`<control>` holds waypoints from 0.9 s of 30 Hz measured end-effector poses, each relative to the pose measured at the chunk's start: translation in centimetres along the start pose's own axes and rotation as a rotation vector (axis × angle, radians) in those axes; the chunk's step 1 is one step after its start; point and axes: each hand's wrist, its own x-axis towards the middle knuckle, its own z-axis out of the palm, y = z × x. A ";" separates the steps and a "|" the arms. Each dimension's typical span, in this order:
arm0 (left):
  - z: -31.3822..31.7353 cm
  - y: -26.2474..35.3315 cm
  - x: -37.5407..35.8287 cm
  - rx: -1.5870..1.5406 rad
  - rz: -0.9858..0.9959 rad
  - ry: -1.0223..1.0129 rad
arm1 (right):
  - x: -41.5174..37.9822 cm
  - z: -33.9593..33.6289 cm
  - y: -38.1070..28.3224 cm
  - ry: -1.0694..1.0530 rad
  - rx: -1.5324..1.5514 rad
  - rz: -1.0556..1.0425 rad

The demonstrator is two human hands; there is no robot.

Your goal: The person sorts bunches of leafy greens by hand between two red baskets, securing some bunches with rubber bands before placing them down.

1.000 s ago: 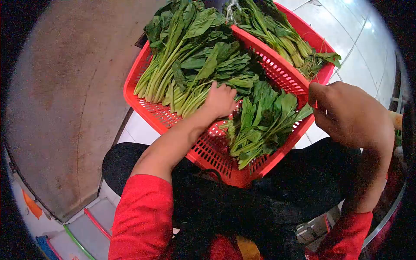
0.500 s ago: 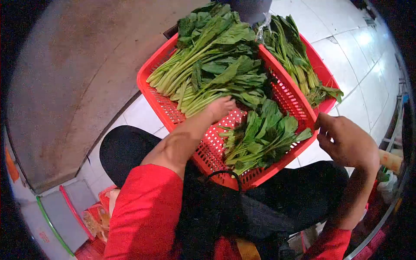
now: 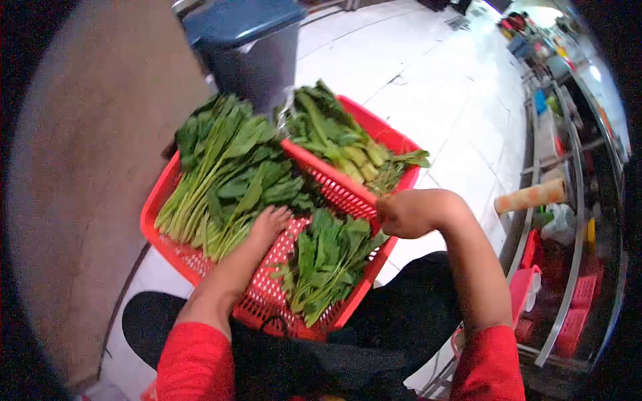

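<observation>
A red slotted plastic basket sits against my lap. A large heap of leafy greens fills its far left side, stems toward me, and a smaller bunch of greens lies near its right side. My left hand is inside the basket at the edge of the large heap, fingers extended against the leaves and not gripped round any. At the basket's right corner my right hand has its fingers curled over the rim. Its fingertips are partly hidden.
Behind the basket's right wall is a second red container with more greens. A grey bin with a blue lid stands beyond. Brown panelling runs along the left, metal shelving along the right. White tiles cover the floor.
The view has swung up and right, so the bin and shelving show more. The basket appears lower and further left. My left hand stays by the large heap, my right at the rim.
</observation>
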 end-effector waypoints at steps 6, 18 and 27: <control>-9.3 -0.4 -3.5 -0.294 0.159 -0.115 | 5.2 -0.8 9.9 -0.058 0.330 0.490; -22.7 -10.7 -24.3 -1.253 -0.107 0.118 | 24.2 4.2 22.4 0.521 0.077 0.467; -19.9 -10.8 -23.1 -0.899 -0.114 0.099 | 18.4 1.5 24.8 0.396 0.612 0.216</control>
